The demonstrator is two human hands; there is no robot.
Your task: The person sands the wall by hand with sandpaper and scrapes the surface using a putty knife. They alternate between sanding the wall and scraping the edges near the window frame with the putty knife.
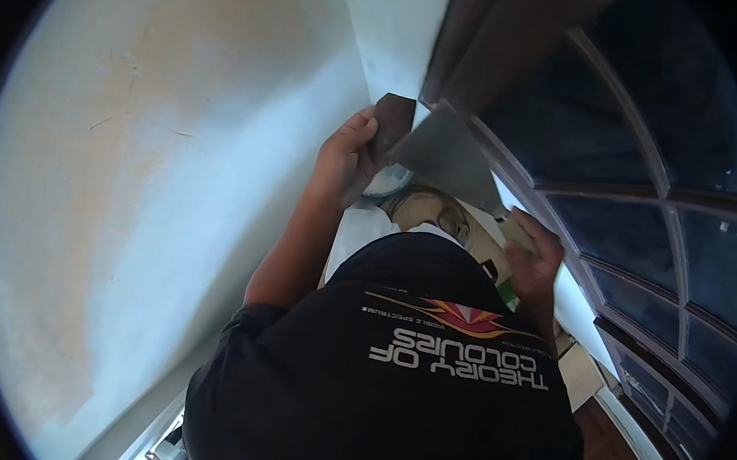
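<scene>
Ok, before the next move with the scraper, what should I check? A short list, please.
1. Left hand grip on scraper: ok, fingers closed on it.
2. Right hand grip on blade: cannot tell, the handle is hidden.
3. Scraper meets blade edge: ok, they appear to touch.
4. Filler on the blade: cannot tell, its face looks bare and grey.
5. Wall close to left arm: ok, patchy surface.

Wall (pixel 178 176): plaster, matt, faintly rough, pale with an orange-tan patch.
Wide blade (pixel 445 154): grey metal, dull, smooth.
Small blade (pixel 392 122) in left hand (pixel 343 165): dark, matt.
T-shirt (pixel 375 399): black cloth, matt, printed lettering.
Window frame (pixel 482 34): dark wood.
Panes (pixel 646 104): glossy glass.
</scene>
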